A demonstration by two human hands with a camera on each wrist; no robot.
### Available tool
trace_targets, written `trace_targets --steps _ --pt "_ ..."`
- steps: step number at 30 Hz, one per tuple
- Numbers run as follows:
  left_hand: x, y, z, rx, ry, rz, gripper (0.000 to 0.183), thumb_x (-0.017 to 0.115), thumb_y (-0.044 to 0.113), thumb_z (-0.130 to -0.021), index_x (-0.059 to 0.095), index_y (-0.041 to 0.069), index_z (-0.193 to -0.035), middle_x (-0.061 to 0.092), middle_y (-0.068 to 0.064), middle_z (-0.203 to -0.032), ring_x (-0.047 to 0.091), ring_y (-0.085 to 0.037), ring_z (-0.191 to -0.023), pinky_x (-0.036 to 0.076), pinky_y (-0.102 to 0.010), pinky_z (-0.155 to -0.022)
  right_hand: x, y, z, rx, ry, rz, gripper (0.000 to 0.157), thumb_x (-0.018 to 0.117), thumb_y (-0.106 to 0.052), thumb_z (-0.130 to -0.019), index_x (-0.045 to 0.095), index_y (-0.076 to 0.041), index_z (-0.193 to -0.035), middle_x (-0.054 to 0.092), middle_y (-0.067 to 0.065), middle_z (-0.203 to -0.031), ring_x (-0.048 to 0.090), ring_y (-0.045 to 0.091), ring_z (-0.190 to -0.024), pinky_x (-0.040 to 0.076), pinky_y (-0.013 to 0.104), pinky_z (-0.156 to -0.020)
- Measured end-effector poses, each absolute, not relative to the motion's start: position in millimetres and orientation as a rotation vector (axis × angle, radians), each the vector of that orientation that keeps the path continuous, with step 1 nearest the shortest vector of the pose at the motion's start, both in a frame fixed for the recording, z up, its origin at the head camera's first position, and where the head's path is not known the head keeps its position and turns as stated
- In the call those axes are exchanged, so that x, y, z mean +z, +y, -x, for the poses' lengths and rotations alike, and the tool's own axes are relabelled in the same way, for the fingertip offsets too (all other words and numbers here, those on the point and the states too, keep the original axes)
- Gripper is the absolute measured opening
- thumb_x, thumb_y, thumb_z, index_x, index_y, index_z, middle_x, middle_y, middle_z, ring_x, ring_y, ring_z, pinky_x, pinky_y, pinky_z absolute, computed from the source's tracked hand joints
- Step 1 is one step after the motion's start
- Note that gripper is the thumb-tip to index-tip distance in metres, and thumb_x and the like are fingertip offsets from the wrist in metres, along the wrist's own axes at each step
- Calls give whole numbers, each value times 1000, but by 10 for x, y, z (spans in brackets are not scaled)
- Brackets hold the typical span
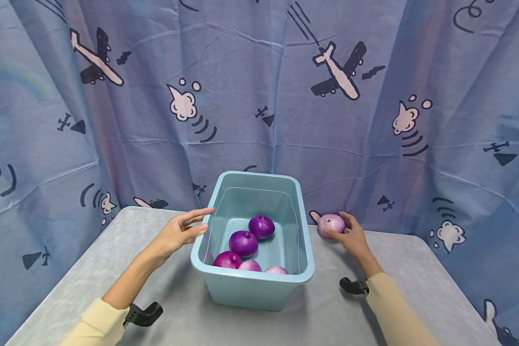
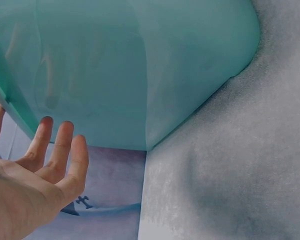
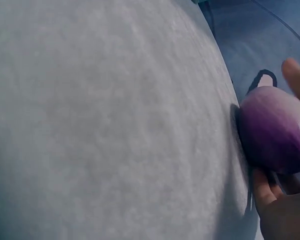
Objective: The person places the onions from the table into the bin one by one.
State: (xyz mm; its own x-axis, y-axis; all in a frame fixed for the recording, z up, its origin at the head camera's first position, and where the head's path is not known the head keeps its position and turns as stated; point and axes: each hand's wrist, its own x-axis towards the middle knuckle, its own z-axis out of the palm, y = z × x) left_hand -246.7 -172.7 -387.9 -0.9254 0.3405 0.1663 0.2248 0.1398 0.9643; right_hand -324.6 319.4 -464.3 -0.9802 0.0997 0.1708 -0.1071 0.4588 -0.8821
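A light blue plastic bin [image 1: 253, 288] stands on the table with several onions inside. Two dark purple onions [image 1: 243, 243] lie near its middle; a magenta one [image 1: 228, 259] and two paler ones show partly above the near wall. My left hand [image 1: 179, 233] is at the bin's left side, fingers straight and fingertips by the rim; the left wrist view shows those fingers [image 2: 62, 155] spread beside the outer wall. Right of the bin, my right hand [image 1: 352, 238] holds a pale purple onion [image 1: 331, 225] between thumb and fingers, at the table's back edge.
The grey table [image 1: 155, 298] ends just behind the bin. A blue curtain [image 1: 242, 120] printed with airplanes hangs close behind it. Black bands [image 1: 143, 315] sit on both wrists.
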Motion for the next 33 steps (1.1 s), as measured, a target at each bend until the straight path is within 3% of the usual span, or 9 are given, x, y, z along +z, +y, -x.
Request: trace_targets --steps 5,19,22,29,33 --pt "-3878 -1726 2466 1924 2291 -576 50 68 24 -100 56 11 -147 50 -19 -147 54 -34 -127 50 -43 -93 -4666 3165 3251 1526 -2482 -30 78 82 -5 -85 39 7 -149 42 33 -144 42 43 -129 36 53 -105" --pt "-3870 -1723 2465 1915 2302 -564 50 68 25 -100 57 12 -146 49 -19 -148 51 -36 -130 49 -47 -95 -4641 3209 3221 1469 -2543 -41 79 84 -15 -87 41 3 -150 41 30 -148 43 46 -130 38 56 -106" --pt "-3873 -1719 2469 1913 2304 -567 50 68 25 -100 57 12 -146 49 -19 -147 52 -35 -129 49 -46 -95 -4613 3221 3199 1459 -2541 -61 78 85 -16 -86 43 1 -150 45 29 -145 47 43 -125 42 48 -100" --pt "-3872 -1720 2462 1914 2300 -567 50 68 24 -100 56 11 -146 50 -20 -146 54 -33 -126 49 -45 -95 -4538 3257 3139 1448 -2521 -165 78 87 -16 -83 47 0 -148 51 28 -139 53 38 -116 43 17 -83" --pt "-3866 -1721 2463 1923 2294 -576 50 68 24 -100 56 11 -146 49 -20 -147 54 -33 -125 50 -42 -93 -4472 3283 3104 1481 -2513 -226 78 86 -16 -84 46 0 -149 51 28 -139 52 38 -120 43 14 -85"
